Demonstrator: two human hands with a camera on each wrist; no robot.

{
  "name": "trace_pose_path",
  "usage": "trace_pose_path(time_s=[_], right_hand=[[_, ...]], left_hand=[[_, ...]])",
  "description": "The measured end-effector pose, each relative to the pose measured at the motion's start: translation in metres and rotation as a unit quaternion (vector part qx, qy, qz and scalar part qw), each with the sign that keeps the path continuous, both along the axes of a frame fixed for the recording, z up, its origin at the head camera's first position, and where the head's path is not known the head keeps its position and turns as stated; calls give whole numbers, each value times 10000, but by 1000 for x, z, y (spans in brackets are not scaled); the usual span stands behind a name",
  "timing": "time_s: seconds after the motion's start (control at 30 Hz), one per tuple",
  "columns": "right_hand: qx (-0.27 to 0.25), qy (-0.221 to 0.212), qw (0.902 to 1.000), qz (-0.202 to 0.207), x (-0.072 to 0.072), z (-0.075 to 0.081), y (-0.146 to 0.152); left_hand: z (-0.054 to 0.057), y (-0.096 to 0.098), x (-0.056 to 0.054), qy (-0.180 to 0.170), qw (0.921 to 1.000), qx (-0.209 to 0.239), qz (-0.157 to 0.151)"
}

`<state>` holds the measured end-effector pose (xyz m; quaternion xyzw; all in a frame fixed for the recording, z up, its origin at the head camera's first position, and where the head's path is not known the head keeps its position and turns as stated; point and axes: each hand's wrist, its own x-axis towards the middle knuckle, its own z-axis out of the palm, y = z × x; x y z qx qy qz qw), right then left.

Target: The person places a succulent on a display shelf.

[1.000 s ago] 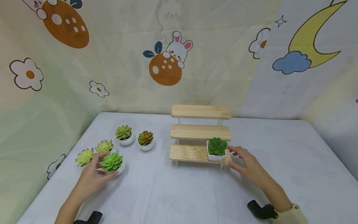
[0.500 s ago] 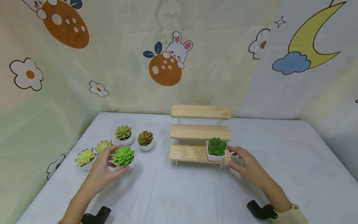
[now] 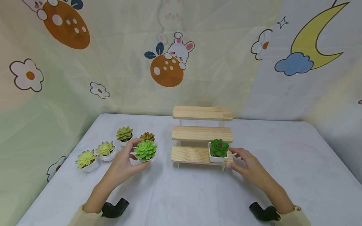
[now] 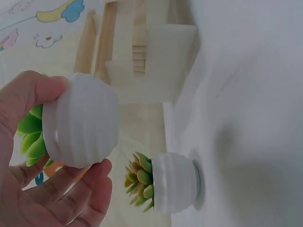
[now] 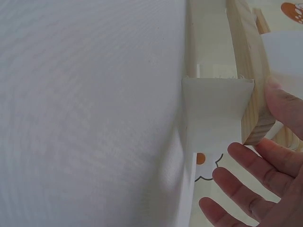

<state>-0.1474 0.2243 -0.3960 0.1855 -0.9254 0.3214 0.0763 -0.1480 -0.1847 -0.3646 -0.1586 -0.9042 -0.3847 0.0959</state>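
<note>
Open tabletop (image 3: pixel 181 194) before the stepped shelf (image 3: pixel 202 133); pots (image 3: pixel 106 150) crowding left.

Far across the white table (image 3: pixel 198 194) hangs a cartoon cloth backdrop (image 3: pixel 127 78): a bunny on an orange ball (image 3: pixel 169 61) at centre, a yellow moon on a blue cloud (image 3: pixel 308 40) to the right, white flowers (image 3: pixel 26 74) to the left. On the left of the table sit four small succulents in white pots: a pale yellow-green one (image 3: pixel 86 159) nearest, another pale one (image 3: pixel 106 149) just beside it, a green one (image 3: pixel 124 135) farther back, and a reddish-brown one (image 3: pixel 147 136) to its right, partly hidden.
</note>
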Motion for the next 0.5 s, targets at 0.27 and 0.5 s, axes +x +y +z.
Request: trace_pose_path(time_s=[0.27, 0.5], right_hand=[[89, -32, 9999, -54, 0, -2, 0], [-1, -87, 10000, 0, 1, -3, 0]], left_hand=[[3, 22, -8, 150, 9994, 95, -303], [7, 45, -13, 68, 9979, 208, -613]])
